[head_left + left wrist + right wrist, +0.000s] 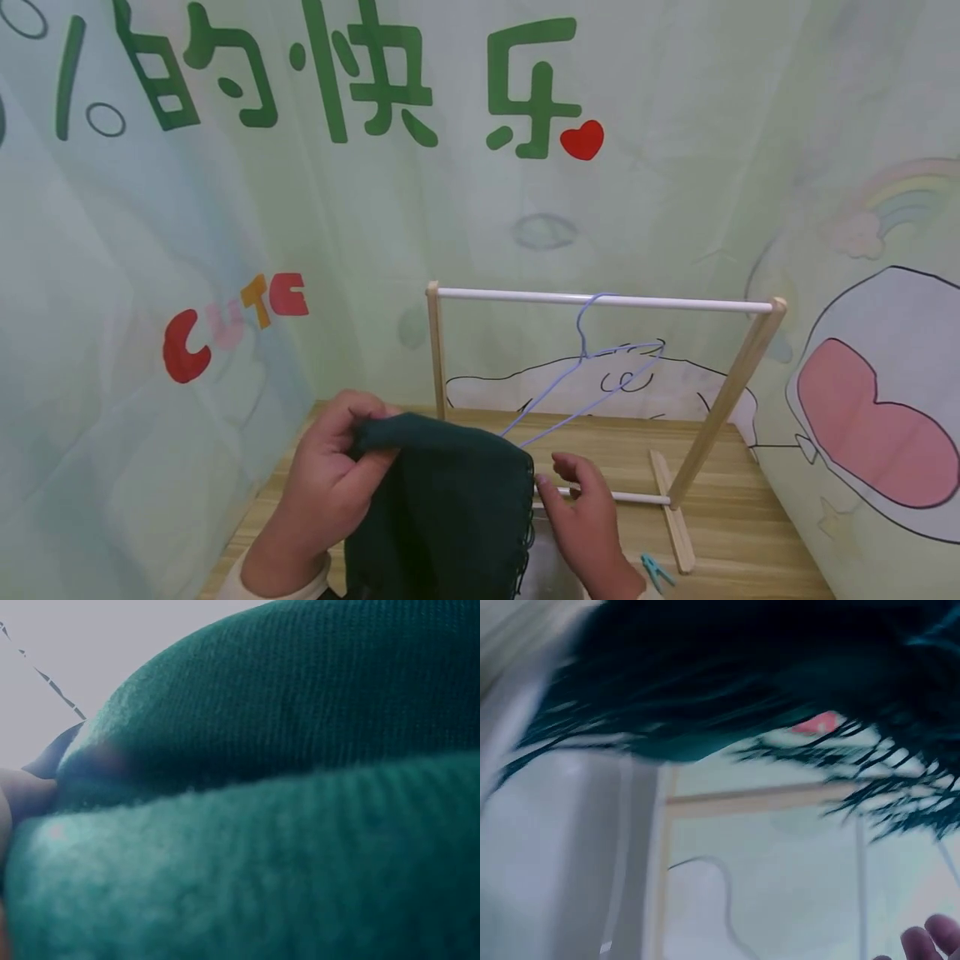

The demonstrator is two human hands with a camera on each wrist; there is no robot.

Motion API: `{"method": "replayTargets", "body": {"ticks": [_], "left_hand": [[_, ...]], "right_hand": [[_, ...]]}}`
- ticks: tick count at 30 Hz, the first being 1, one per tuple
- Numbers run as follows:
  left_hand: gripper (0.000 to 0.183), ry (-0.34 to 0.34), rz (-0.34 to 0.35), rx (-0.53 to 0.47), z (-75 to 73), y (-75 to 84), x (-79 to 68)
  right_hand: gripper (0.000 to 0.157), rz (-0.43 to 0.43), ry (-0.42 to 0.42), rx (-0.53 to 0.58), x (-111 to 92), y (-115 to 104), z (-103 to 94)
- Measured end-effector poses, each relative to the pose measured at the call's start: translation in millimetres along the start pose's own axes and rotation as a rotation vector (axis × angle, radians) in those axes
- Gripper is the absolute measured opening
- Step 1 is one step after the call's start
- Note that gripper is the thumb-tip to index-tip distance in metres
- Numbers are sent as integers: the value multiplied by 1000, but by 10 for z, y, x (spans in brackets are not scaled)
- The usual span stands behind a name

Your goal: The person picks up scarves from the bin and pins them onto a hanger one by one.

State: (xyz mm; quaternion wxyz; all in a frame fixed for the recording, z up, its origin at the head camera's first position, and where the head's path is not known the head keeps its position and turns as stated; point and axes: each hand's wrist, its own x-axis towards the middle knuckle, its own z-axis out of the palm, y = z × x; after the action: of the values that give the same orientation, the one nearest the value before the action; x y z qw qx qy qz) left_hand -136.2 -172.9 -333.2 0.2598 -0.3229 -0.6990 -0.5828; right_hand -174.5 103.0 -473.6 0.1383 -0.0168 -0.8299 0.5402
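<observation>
A dark green knitted scarf [450, 492] with a fringed edge hangs folded before me. My left hand [330, 475] pinches its upper left corner between thumb and fingers. In the left wrist view, the ribbed green scarf [262, 855] fills most of the picture, with a bit of finger at the left edge. Just off the scarf's right edge is my right hand [588, 517], fingers loosely bent and holding nothing. The right wrist view shows loose strands of fringe above, with my right fingertips [922, 941] low at the right corner, apart from them.
Behind the scarf stands a wooden rack with a white rail [510, 295]. A lilac wire hanger [582, 333] hangs from it, tilted. A teal clothespin [657, 572] lies at right on the wood-grain table [735, 517]. Below the right hand is a whitish container [551, 567]. Printed curtains enclose the table.
</observation>
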Motion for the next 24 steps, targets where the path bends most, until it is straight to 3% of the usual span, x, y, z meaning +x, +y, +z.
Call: {"method": "replayTargets", "body": {"ticks": [5, 12, 24], "left_hand": [[20, -20, -53, 58, -5, 29, -21], [19, -26, -58, 82, 1, 43, -53], [19, -33, -58, 62, 37, 37, -83]], "right_hand": [[31, 44, 63, 119, 152, -244, 123], [39, 129, 25, 271, 315, -312, 237], [33, 135, 35, 314, 352, -438, 405]]}}
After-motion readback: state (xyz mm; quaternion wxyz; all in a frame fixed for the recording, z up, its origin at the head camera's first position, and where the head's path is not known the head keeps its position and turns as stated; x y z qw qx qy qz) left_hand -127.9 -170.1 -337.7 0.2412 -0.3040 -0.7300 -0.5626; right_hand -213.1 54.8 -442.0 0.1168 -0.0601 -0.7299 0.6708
